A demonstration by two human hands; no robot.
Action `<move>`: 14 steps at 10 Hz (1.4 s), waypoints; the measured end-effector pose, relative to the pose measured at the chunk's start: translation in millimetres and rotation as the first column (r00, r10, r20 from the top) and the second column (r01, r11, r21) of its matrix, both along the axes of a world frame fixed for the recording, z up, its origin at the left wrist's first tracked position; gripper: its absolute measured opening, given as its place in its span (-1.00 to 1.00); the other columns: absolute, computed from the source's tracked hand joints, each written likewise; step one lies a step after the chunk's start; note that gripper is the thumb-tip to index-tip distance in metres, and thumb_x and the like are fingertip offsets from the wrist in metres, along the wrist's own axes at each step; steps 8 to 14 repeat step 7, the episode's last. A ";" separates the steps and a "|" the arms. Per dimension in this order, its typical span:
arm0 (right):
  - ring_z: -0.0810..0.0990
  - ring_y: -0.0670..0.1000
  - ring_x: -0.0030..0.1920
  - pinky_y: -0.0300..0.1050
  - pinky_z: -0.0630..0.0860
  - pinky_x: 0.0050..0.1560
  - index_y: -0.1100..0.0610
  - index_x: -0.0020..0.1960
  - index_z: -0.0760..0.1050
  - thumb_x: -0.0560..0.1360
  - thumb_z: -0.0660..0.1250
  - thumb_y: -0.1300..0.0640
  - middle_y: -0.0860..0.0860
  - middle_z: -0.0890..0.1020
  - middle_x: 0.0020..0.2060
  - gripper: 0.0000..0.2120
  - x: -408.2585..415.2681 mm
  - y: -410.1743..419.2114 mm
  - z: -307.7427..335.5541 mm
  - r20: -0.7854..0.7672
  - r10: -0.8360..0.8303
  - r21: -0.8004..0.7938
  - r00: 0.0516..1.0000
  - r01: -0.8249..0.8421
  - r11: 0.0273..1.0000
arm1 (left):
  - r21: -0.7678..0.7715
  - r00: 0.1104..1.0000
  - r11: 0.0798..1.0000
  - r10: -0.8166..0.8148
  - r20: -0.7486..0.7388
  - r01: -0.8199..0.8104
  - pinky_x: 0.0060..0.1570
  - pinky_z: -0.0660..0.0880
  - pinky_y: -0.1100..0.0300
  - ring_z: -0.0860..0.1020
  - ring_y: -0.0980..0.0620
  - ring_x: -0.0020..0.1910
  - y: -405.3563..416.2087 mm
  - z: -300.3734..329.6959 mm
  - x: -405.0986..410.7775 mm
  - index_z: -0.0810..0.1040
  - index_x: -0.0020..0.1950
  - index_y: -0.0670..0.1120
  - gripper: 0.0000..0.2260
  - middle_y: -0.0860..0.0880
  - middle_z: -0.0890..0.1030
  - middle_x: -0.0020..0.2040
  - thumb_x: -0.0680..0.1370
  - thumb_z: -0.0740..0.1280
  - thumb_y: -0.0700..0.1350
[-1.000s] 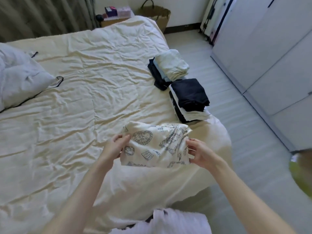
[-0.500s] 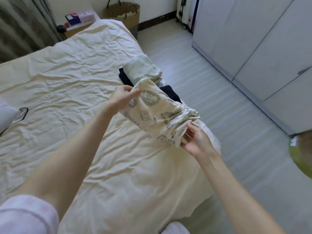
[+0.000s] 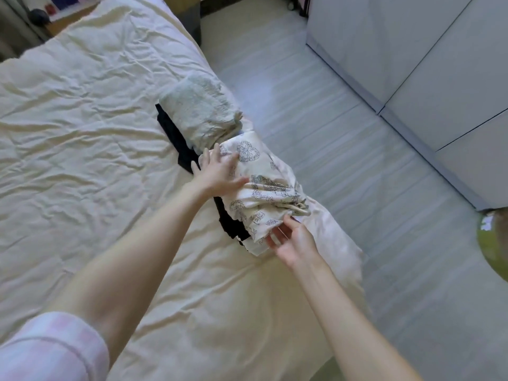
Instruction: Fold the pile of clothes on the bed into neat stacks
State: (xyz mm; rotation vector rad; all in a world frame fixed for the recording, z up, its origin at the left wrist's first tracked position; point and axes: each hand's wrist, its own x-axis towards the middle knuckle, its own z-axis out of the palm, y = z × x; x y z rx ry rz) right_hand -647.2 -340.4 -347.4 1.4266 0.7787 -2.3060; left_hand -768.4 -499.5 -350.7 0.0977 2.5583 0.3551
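A folded cream garment with dark printed drawings (image 3: 264,185) lies on top of the nearer stack of dark and white folded clothes (image 3: 231,224) at the bed's right edge. My left hand (image 3: 220,171) rests flat on its left side with fingers spread. My right hand (image 3: 291,240) touches its near right corner, fingers loosely bent under the edge. Just beyond stands a second stack, a pale green folded piece (image 3: 200,111) over dark clothes (image 3: 176,136).
The cream bedsheet (image 3: 82,149) spreads wrinkled to the left. Pale floor (image 3: 343,138) runs along the bed's right side, with white wardrobe doors (image 3: 439,64) beyond. A bedside table (image 3: 63,12) stands at the far corner. A green object (image 3: 494,243) shows at the right edge.
The printed garment was carried from in front of me over to the right and set down on the nearer stack. My left hand went from gripping it to lying flat on it.
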 end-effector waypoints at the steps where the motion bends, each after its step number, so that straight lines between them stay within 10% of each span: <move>1: 0.53 0.03 -0.24 -0.04 0.49 -0.18 0.15 -0.08 0.45 0.57 0.22 0.27 0.09 0.55 -0.24 -0.91 1.1 7.4 -2.3 -0.019 0.087 0.096 0.996 -0.084 0.992 | 0.026 0.970 0.993 -0.111 -0.217 0.119 0.39 -0.31 -0.21 -0.29 -0.10 0.51 2.6 -7.5 7.5 0.01 0.53 0.16 -0.37 -0.07 -0.23 0.55 0.54 0.22 0.17; 2: 0.54 0.07 0.00 0.01 0.48 0.06 0.14 0.03 0.42 0.53 0.31 0.18 0.11 0.55 -0.01 -0.89 7.9 12.1 -6.1 0.081 0.330 0.628 0.941 -0.305 0.716 | 0.062 0.942 0.959 -0.256 -0.216 0.275 0.39 -0.37 -0.15 -0.27 -0.07 0.51 8.3 -12.2 13.4 -0.04 0.52 0.22 -0.41 -0.03 -0.22 0.55 0.55 0.10 0.27; 3: 0.38 0.10 0.27 -0.09 0.26 0.26 0.18 0.23 0.45 0.48 0.35 0.15 0.11 0.46 0.22 -0.67 8.3 14.4 -6.5 0.126 0.525 0.986 0.842 -0.163 0.024 | -0.042 0.937 0.948 -0.319 -0.141 0.316 0.40 -0.36 -0.19 -0.30 -0.08 0.50 11.5 -18.5 18.0 -0.12 0.51 0.25 -0.39 -0.02 -0.27 0.54 0.53 0.03 0.34; 4: 0.26 0.10 0.41 -0.01 0.16 0.39 0.11 0.36 0.42 0.53 0.27 0.12 0.11 0.35 0.39 -0.61 -4.6 11.2 -12.0 0.274 0.751 0.961 0.600 -0.142 -0.237 | -0.111 0.934 0.943 -0.328 -0.144 0.314 0.39 -0.36 -0.23 -0.29 -0.13 0.50 14.8 -19.2 19.7 -0.16 0.51 0.23 -0.40 -0.04 -0.29 0.53 0.55 0.01 0.32; 5: 0.11 0.03 0.49 0.06 0.06 0.47 0.07 0.43 0.32 0.58 0.17 0.07 0.06 0.20 0.49 -0.58 -11.5 12.9 -17.5 0.389 0.846 0.894 0.364 -0.372 -0.251 | -0.095 0.940 0.952 -0.304 -0.155 0.292 0.37 -0.33 -0.23 -0.27 -0.15 0.50 20.2 -15.7 26.1 -0.11 0.53 0.19 -0.43 -0.06 -0.25 0.54 0.58 0.02 0.26; 7: 0.35 -0.04 0.38 -0.12 0.24 0.40 0.16 0.32 0.44 0.57 0.23 0.21 0.04 0.45 0.33 -0.68 -8.8 26.8 36.5 0.001 0.775 0.972 0.631 -0.181 0.147 | -0.004 0.977 0.986 -0.164 -0.134 0.165 0.39 -0.33 -0.16 -0.32 -0.12 0.49 25.1 -15.8 57.2 -0.11 0.54 0.17 -0.45 -0.04 -0.24 0.55 0.60 -0.01 0.23; 14: 0.35 -0.04 0.38 -0.12 0.24 0.40 0.16 0.32 0.44 0.57 0.23 0.21 0.04 0.45 0.33 -0.68 -8.8 26.8 36.5 0.001 0.775 0.972 0.631 -0.181 0.147 | -0.004 0.977 0.986 -0.164 -0.134 0.165 0.39 -0.33 -0.16 -0.32 -0.12 0.49 25.1 -15.8 57.2 -0.11 0.54 0.17 -0.45 -0.04 -0.24 0.55 0.60 -0.01 0.23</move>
